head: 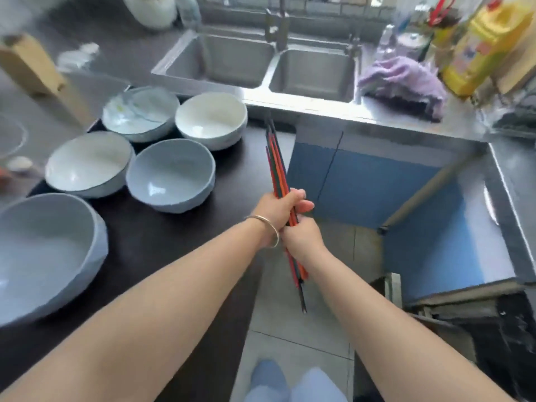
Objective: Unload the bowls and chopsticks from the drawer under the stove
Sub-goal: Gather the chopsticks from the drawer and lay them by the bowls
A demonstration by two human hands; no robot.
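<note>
Gripping the bundle of chopsticks (278,169) with both fists, the person holds it out in front of the body, the left hand (282,208) wrapped round the upper part and the right hand (303,237) clamped just below it, the two touching. The sticks point away towards the sink (255,88) beyond the hands, their lower ends dangling past the right wrist over the floor. Off to the left of the hands, five bowls (171,175) sit on the dark counter (162,242), close together, a couple touching. The drawer itself I can't make out from here. What worries me is the loose bundle: if either fist slackens, a stick could slide out and drop to the tiles. And setting them down leftwards, the long tips might clip the nearest bowl.
</note>
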